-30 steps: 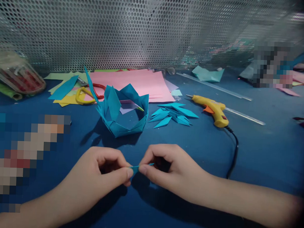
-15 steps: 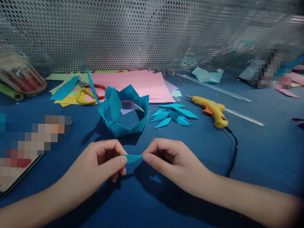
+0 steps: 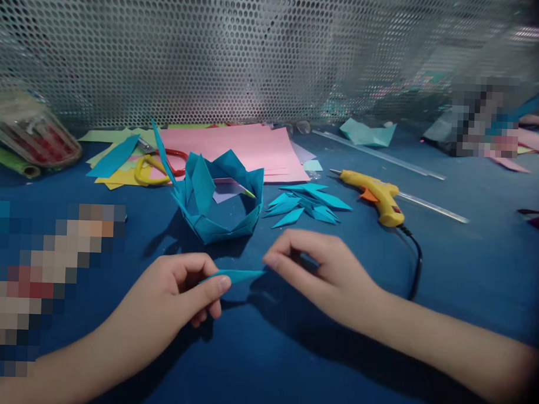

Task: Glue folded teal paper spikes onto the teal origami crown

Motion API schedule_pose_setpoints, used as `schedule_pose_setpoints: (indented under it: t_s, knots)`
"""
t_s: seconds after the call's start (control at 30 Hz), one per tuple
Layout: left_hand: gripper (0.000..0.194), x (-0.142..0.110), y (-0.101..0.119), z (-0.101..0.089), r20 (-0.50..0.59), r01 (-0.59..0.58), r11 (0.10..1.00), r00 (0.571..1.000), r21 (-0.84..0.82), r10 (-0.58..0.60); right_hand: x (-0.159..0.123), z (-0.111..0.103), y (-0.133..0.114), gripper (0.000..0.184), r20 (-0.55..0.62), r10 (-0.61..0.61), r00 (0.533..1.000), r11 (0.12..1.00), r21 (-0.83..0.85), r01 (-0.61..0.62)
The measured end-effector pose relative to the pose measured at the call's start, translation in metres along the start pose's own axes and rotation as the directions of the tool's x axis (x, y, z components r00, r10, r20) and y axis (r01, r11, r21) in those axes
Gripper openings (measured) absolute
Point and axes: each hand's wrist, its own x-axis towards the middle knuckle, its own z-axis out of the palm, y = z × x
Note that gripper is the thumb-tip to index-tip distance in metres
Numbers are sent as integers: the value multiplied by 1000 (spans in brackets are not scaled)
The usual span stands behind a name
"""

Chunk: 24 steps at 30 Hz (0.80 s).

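Note:
My left hand point(image 3: 184, 290) pinches a slim, pointed piece of folded blue paper point(image 3: 244, 276) between thumb and fingers. The pointed end of that piece sticks out to the right, over the blue tabletop. Just past this tip is my right hand point(image 3: 318, 265), thumb and forefinger pressed together with nothing visible in them. Beyond my hands stands a ring-shaped form of folded blue paper point(image 3: 199, 185), with one long petal rising at its left. To its right lies a pile of small pointed folded blue papers point(image 3: 311, 204).
A yellow hot glue gun point(image 3: 371, 194) lies at right, its cord running toward me. Behind the ring are pink sheets point(image 3: 240, 142) and scissors point(image 3: 151, 170) with red and yellow handles. A clear glue stick point(image 3: 381, 156), a jar point(image 3: 37, 132) and a perforated metal panel point(image 3: 212, 58) are farther back.
My right hand has come off the paper's right end and moved slightly up and right. More of the folded piece now shows, still in my left hand.

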Motion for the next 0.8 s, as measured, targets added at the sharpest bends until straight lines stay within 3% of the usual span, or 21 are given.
schedule_pose_setpoints:
  t_s: [0.07,0.1,0.17,0.27,0.4,0.5,0.6,0.7,0.8]
  knots:
    - [31,1,0,-1,-1,24,999,1000,-28,-24,9,-19,7,20,-164,-58,985,964,-265,12]
    - [31,1,1,-1,-10,35,999,999,-35,-36,14,-32,11,20,-280,-42,959,910,-408,-79]
    - [30,2,1,-3,-64,52,997,996,-52,-56,22,-60,23,27,-527,106,843,671,-588,-452]
    - [32,4,2,-5,-134,78,991,987,-108,-92,28,-103,46,45,-638,285,715,498,-538,-680]
    - [34,5,6,-5,-69,103,984,991,-143,-114,24,-138,76,64,-597,558,576,361,-450,-817]
    - [36,5,9,-2,-70,147,968,984,-201,-164,20,-149,87,60,-512,688,515,363,-372,-854]
    - [34,5,10,0,-77,165,954,979,-249,-189,18,-152,88,49,-468,727,502,413,-286,-864]
    - [24,5,10,-1,-50,160,953,983,-255,-179,18,-150,86,27,-455,716,528,509,-177,-842]
    - [17,5,9,-2,-10,158,950,986,-270,-167,22,-143,82,16,-489,638,595,665,-40,-746]
